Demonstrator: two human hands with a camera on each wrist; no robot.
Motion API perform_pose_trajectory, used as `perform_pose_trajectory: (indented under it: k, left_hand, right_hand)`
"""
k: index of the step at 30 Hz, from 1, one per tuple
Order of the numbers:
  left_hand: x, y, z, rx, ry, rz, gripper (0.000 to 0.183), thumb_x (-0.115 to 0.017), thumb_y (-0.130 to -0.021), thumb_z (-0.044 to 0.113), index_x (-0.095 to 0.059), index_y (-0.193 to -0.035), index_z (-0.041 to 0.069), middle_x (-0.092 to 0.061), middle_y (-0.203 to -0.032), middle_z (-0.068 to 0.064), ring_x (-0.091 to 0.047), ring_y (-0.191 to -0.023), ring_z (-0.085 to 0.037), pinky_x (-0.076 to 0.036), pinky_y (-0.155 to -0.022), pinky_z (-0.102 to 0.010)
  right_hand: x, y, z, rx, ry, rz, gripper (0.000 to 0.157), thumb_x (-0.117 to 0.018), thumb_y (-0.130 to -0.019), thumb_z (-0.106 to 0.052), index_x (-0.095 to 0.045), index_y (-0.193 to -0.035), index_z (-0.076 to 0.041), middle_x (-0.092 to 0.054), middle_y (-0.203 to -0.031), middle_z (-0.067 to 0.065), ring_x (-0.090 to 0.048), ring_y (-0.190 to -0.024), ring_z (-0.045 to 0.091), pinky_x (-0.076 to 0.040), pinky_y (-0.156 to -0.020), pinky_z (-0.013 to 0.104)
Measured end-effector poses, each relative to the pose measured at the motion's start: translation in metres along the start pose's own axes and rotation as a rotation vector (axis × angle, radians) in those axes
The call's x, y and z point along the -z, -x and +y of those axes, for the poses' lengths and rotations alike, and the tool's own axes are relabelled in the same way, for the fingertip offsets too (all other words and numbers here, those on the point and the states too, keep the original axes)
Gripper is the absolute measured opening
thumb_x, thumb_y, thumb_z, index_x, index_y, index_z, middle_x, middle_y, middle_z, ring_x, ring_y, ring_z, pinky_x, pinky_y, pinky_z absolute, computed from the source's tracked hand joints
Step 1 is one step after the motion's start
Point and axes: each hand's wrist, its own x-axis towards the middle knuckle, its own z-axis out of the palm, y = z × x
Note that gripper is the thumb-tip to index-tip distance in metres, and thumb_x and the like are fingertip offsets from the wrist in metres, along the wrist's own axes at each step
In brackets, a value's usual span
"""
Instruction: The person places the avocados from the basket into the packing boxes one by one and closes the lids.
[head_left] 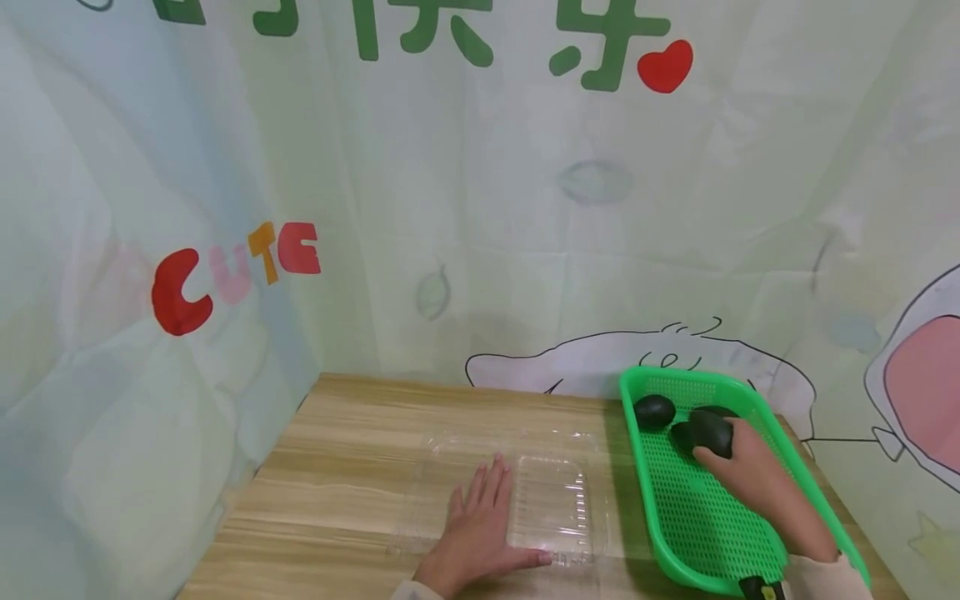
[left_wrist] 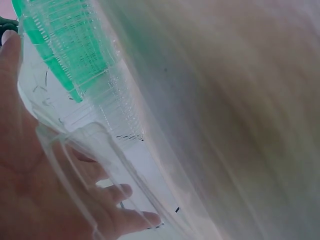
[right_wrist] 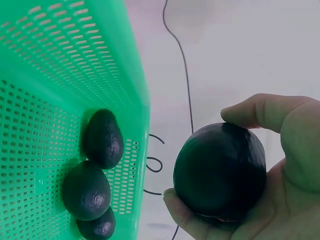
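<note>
Fingers spread, my left hand (head_left: pixel 480 529) rests on a clear plastic clamshell box (head_left: pixel 551 508) that lies on the table. In the left wrist view the clear wall of the box (left_wrist: pixel 120 155) crosses in front of part of that hand. My right hand (head_left: pixel 750 471) holds a dark avocado (head_left: pixel 710 435) over the far part of a green basket (head_left: pixel 651 521). The right wrist view shows thumb and fingers wrapped around this avocado (right_wrist: pixel 220 172). Three more dark avocados lie in the basket, among them one by its far left corner (head_left: pixel 654 412).
The wood-grain table (head_left: pixel 330 467) stands against a printed cloth backdrop (head_left: pixel 450 208) at the back and left. The basket's raised walls stand to the right of the box. A dark strap (head_left: pixel 761 587) shows at the right wrist.
</note>
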Motion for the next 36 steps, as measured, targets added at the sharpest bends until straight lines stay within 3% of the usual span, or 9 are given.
perform_pose_trajectory:
  k: [6, 10, 20, 26, 36]
  left_hand:
    - [0.001, 0.001, 0.0, 0.005, 0.013, -0.005, 0.134, -0.06, -0.07, 0.09, -0.012, -0.163, 0.006, -0.007, -0.171, -0.016, -0.014, -0.155, -0.041, -0.02, -0.114, -0.073]
    - [0.0, 0.001, 0.0, -0.003, 0.023, 0.005, 0.134, -0.062, -0.071, 0.088, -0.012, -0.163, 0.006, -0.008, -0.171, -0.016, -0.015, -0.154, -0.041, -0.02, -0.113, -0.073]
    - [-0.001, -0.001, 0.001, 0.009, 0.03, -0.007, 0.134, -0.061, -0.07, 0.089, -0.011, -0.163, 0.007, -0.007, -0.171, -0.014, -0.015, -0.155, -0.041, -0.02, -0.114, -0.072]
    - [0.0, 0.0, 0.001, 0.017, 0.038, -0.014, 0.134, -0.061, -0.07, 0.089, -0.01, -0.164, 0.008, -0.007, -0.171, -0.014, -0.014, -0.155, -0.041, -0.02, -0.114, -0.072]
    - [-0.002, -0.002, 0.0, 0.016, 0.048, -0.017, 0.134, -0.061, -0.07, 0.089, -0.012, -0.163, 0.007, -0.006, -0.171, -0.014, -0.014, -0.155, -0.041, -0.018, -0.115, -0.072]
  right_hand:
    - [-0.001, 0.012, -0.002, 0.001, 0.03, 0.034, 0.07, -0.061, -0.101, -0.032, -0.035, -0.142, 0.019, -0.053, -0.128, 0.035, -0.059, -0.103, 0.038, -0.049, -0.074, 0.042]
    - [-0.003, 0.019, -0.003, -0.015, 0.001, 0.039, 0.069, -0.061, -0.102, -0.031, -0.034, -0.141, 0.019, -0.051, -0.128, 0.035, -0.058, -0.098, 0.034, -0.047, -0.071, 0.039]
    - [-0.006, 0.036, -0.008, -0.165, -0.069, 0.036, 0.087, -0.056, -0.103, -0.043, -0.016, -0.15, 0.018, -0.042, -0.136, 0.038, -0.057, -0.109, 0.041, -0.05, -0.078, 0.043]
    - [-0.009, 0.04, -0.01, -0.255, -0.086, 0.022, 0.093, -0.054, -0.102, -0.05, -0.012, -0.152, 0.016, -0.041, -0.137, 0.039, -0.058, -0.109, 0.042, -0.052, -0.078, 0.045]
    - [-0.016, 0.054, -0.018, -0.29, -0.109, 0.033, 0.096, -0.054, -0.1, -0.055, -0.013, -0.153, 0.013, -0.042, -0.139, 0.037, -0.059, -0.109, 0.042, -0.052, -0.076, 0.043]
